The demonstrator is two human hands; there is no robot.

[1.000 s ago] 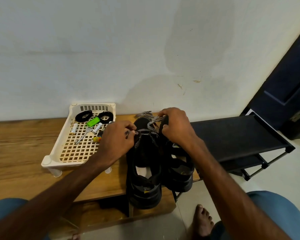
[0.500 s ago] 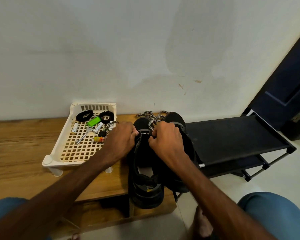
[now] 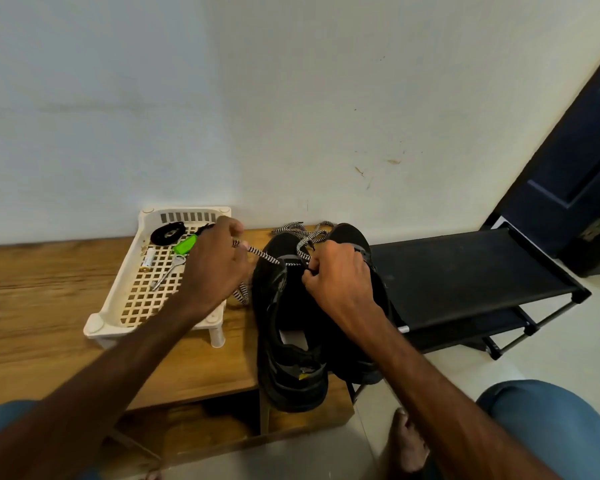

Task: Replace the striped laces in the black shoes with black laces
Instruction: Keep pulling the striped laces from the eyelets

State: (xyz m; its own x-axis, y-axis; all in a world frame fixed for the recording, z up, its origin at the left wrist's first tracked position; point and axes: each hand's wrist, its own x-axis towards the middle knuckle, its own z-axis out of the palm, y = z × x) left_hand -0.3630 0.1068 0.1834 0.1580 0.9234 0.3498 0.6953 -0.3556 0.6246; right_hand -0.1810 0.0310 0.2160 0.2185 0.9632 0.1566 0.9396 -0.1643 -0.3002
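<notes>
Unlacing shoe (image 3: 274,306): left grip (image 3: 219,261) pinches striped lace (image 3: 260,252), best drawn toward 10 o'clock; right grip (image 3: 340,282) clamped on shoe, bracing.

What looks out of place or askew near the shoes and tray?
The black shoes sit at the corner of the wooden bench, heels hanging past its front edge, so they look unsteady. The wall has small brownish marks. Nothing seems spilled.

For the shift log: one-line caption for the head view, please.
Left hand holds a striped lace taut from a black shoe that the right hand grips, on a wooden bench.
</notes>
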